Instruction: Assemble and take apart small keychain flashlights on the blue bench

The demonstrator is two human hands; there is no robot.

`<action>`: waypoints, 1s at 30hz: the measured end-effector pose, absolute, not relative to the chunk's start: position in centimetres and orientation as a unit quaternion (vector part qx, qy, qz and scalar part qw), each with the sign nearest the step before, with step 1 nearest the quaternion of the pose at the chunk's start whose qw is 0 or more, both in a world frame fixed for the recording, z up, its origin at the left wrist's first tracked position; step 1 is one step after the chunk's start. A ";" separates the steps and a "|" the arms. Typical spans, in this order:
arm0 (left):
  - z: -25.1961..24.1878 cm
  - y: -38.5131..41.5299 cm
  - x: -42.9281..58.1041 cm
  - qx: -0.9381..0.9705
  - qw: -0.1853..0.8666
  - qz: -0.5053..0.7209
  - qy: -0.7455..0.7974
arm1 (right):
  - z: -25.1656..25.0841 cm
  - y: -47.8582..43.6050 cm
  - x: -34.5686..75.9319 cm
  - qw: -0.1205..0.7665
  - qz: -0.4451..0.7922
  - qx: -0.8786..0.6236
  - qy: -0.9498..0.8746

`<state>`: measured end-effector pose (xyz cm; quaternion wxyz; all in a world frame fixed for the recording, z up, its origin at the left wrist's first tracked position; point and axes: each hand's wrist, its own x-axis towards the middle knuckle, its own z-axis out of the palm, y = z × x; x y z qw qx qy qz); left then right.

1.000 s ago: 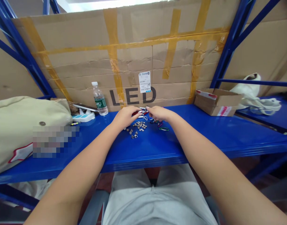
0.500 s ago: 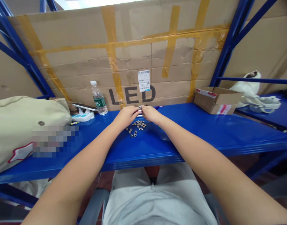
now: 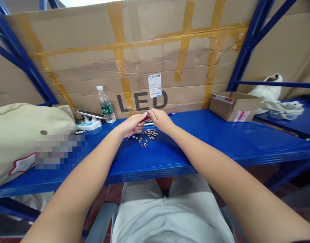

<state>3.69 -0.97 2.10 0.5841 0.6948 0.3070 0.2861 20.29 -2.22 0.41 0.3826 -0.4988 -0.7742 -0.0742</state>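
Above the blue tabletop (image 3: 207,141), my left hand (image 3: 133,125) is closed around a slim red pen-like thing (image 3: 146,117), mostly hidden by the fingers. My right hand (image 3: 161,119) meets it at the upper end, thumb and fingers pinched together; whatever they grip is too small to make out. Just below the hands lies a cluster of small round metal pieces (image 3: 150,133). Nearer to me are a few shiny metal clip-like bits (image 3: 145,143). A white pen (image 3: 149,124) rests between the hands and the round pieces.
At the back left stand a water bottle (image 3: 106,107) and a white power strip (image 3: 89,125). A cream bag (image 3: 25,126) covers the left end. An open cardboard box (image 3: 233,107) sits at the back right. Behind everything rises a large cardboard sheet (image 3: 195,64).
My left hand has shifted left and turned, so the red thing now shows. My right hand has risen slightly. The fingertips of both hands stay close together.
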 end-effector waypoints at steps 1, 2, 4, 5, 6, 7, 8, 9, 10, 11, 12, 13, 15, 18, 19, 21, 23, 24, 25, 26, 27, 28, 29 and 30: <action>2.0 -0.9 3.7 0.741 0.514 0.283 0.327 | 0.3 -2.0 20.4 0.375 -0.056 -0.494 -0.783; 1.9 -0.9 3.7 0.792 0.426 0.270 0.343 | 0.1 -1.8 20.5 0.356 -0.039 -0.491 -0.794; 1.7 -0.6 3.7 0.881 0.236 0.220 0.345 | 0.0 -1.7 20.8 0.288 -0.009 -0.497 -0.819; 1.7 -0.4 3.6 0.911 0.156 0.188 0.332 | 0.0 -1.7 20.9 0.249 0.003 -0.506 -0.826; 1.7 -0.2 3.5 0.931 0.095 0.156 0.316 | 0.1 -1.8 21.0 0.215 0.011 -0.518 -0.828; 1.7 -0.1 3.3 0.943 0.051 0.127 0.303 | 0.2 -1.9 21.1 0.189 0.013 -0.531 -0.826; 1.7 0.1 3.2 0.949 0.020 0.103 0.296 | 0.3 -1.9 21.3 0.172 0.011 -0.542 -0.823; 1.8 0.2 3.1 0.951 -0.004 0.085 0.296 | 0.5 -2.0 21.4 0.164 0.009 -0.552 -0.817; 1.9 0.3 3.0 0.950 -0.022 0.076 0.301 | 0.6 -2.0 21.6 0.164 0.008 -0.560 -0.812; 1.9 0.4 2.9 0.948 -0.034 0.074 0.308 | 0.7 -2.0 21.7 0.168 0.009 -0.565 -0.808; 2.0 0.5 2.8 0.945 -0.041 0.078 0.314 | 0.8 -2.0 21.9 0.174 0.011 -0.569 -0.804; 2.1 0.6 2.7 0.943 -0.044 0.086 0.319 | 0.9 -2.0 22.0 0.182 0.013 -0.571 -0.800; 2.2 0.8 2.3 0.937 -0.048 0.105 0.331 | 1.0 -2.1 22.2 0.197 0.015 -0.569 -0.798; 2.4 1.6 1.6 0.924 -0.051 0.133 0.354 | 1.1 -2.5 21.9 0.207 0.016 -0.551 -0.808; 2.5 1.9 1.2 0.919 -0.054 0.141 0.365 | 1.1 -2.7 21.6 0.204 0.015 -0.540 -0.816; 2.4 2.8 0.3 0.907 -0.065 0.145 0.390 | 1.0 -3.1 20.9 0.190 0.011 -0.517 -0.835; 2.2 3.8 -0.7 0.891 -0.080 0.133 0.427 | 0.8 -3.5 20.2 0.169 0.009 -0.496 -0.851; 2.0 4.2 -1.3 0.881 -0.084 0.120 0.449 | 0.7 -3.6 19.8 0.157 0.008 -0.491 -0.857; 1.8 4.6 -1.7 0.872 -0.085 0.107 0.470 | 0.6 -3.8 19.5 0.144 0.007 -0.489 -0.861; 1.6 4.9 -2.1 0.863 -0.083 0.095 0.489 | 0.5 -3.9 19.2 0.130 0.002 -0.487 -0.863; 1.4 5.2 -2.5 0.856 -0.079 0.083 0.504 | 0.4 -4.1 19.0 0.117 -0.004 -0.487 -0.865; 1.3 5.3 -2.7 0.851 -0.073 0.072 0.514 | 0.3 -4.2 18.8 0.105 -0.012 -0.487 -0.867; 1.2 5.4 -2.8 0.849 -0.065 0.062 0.520 | 0.2 -4.3 18.6 0.094 -0.019 -0.486 -0.869; 1.1 5.4 -2.9 0.849 -0.055 0.050 0.524 | 0.1 -4.5 18.5 0.085 -0.026 -0.483 -0.871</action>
